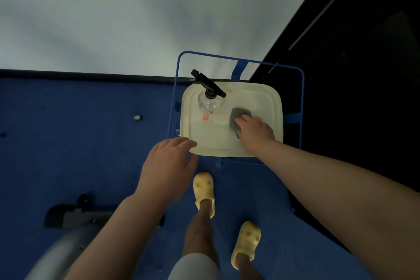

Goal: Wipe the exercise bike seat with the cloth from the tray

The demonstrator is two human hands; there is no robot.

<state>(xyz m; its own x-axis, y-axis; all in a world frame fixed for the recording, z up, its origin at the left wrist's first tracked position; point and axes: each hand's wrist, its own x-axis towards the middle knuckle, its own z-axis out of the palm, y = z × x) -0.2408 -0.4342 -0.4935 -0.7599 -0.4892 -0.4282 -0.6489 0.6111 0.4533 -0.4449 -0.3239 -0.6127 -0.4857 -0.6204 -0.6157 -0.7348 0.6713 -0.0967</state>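
Note:
A white tray [276, 107] rests on a blue-framed stand by the wall. A grey cloth [238, 115] lies in the tray's right half. My right hand [255, 128] lies on top of the cloth, fingers curled over its near part; whether the cloth is lifted cannot be told. My left hand [169, 166] hovers open just off the tray's near left corner, holding nothing. Part of the exercise bike [66, 216], a grey tube and dark base, shows at the lower left; its seat is out of view.
A clear spray bottle [209, 102] with a black trigger stands in the tray's left half, beside a small orange tag [205, 117]. The stand's blue frame [302, 102] rises around the tray. Blue carpet, my legs in yellow clogs [203, 188] below, dark wall at right.

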